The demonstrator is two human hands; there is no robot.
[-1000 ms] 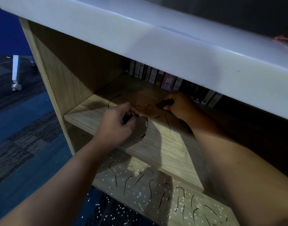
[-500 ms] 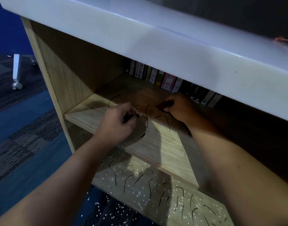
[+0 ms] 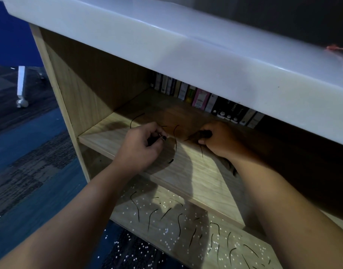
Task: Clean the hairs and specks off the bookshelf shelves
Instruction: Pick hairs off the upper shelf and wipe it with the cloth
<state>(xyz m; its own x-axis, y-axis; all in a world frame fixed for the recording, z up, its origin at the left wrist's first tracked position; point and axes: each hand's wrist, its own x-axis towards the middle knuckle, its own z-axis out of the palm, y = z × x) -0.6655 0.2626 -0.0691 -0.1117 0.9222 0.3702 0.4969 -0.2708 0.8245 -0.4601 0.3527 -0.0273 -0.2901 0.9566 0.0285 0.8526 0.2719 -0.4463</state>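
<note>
A wooden bookshelf has an upper shelf [image 3: 201, 171] with a few black hairs [image 3: 134, 119] lying on it. My left hand [image 3: 141, 148] hovers over this shelf with fingers curled, pinching a small dark clump of hairs [image 3: 157, 138]. To its right, my right hand [image 3: 219, 140] rests on the shelf and grips a dark bunch of hairs [image 3: 203, 133]. The lower shelf [image 3: 186, 233] is strewn with several black hairs and many white specks.
A row of books [image 3: 201, 98] stands at the back of the upper shelf. A thick white top [image 3: 186, 45] overhangs the shelf. The wooden side panel [image 3: 79, 90] closes the left. White specks also lie on the blue carpet [image 3: 128, 253]. A white chair leg [image 3: 21, 86] stands far left.
Both hands stay nearly in place over the upper shelf. My right hand has drawn slightly toward the left with its dark bunch.
</note>
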